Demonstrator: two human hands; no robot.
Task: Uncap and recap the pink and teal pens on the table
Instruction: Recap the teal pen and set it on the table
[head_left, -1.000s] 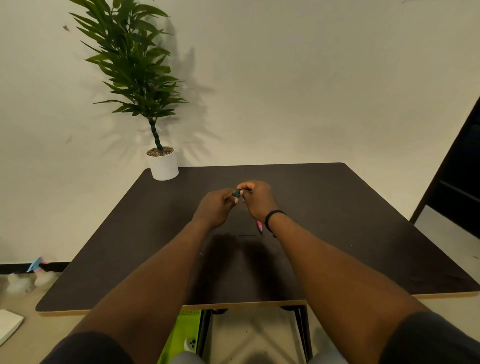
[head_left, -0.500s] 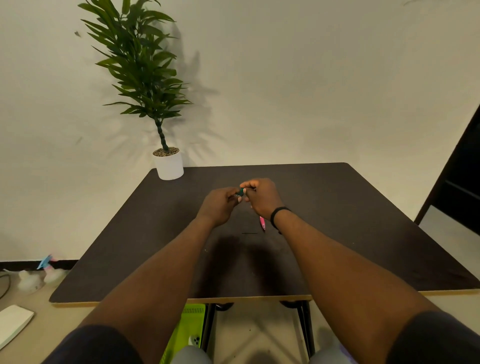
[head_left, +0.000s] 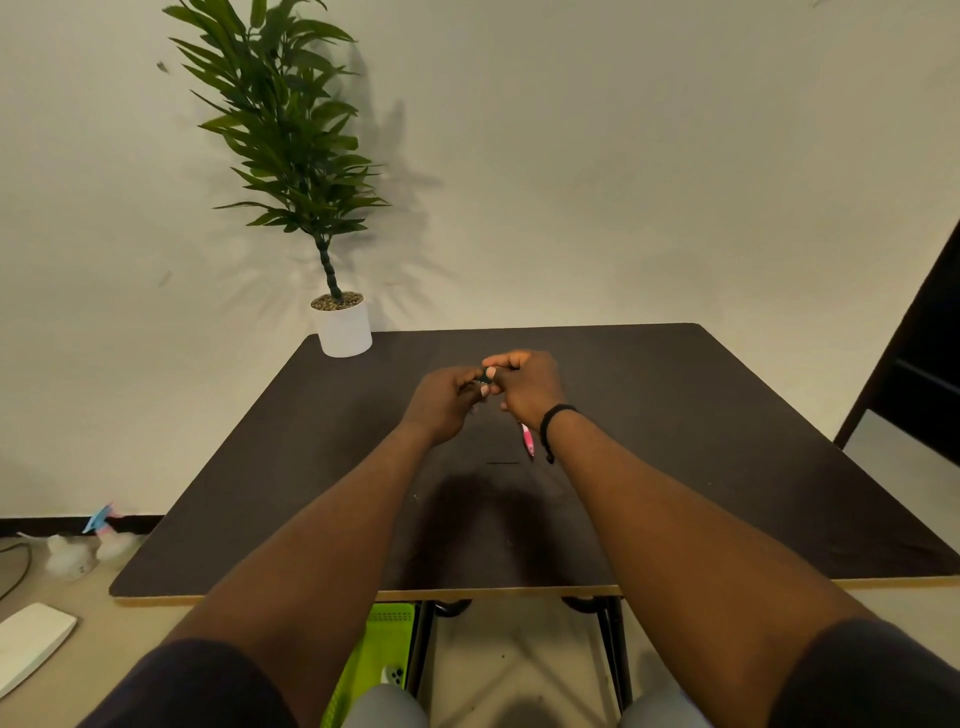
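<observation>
Both hands' fingers (head_left: 470, 383) pinch the teal pen (head_left: 488, 374) between them, seemingly mid-capping; pink pen (head_left: 528, 440) lies just behind the right hand (head_left: 527, 387). Next: an aligned push or pull.

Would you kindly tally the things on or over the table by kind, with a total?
Pens: 2, the teal pen held between the left hand and right hand, and the pink pen lying on the table
Potted plants: 1, the potted plant
Total: 3

A dark brown table (head_left: 701, 441) carries a potted plant (head_left: 343, 325) at its eleven o'clock corner, and a pink pen (head_left: 528, 439) lying near its centre.
</observation>
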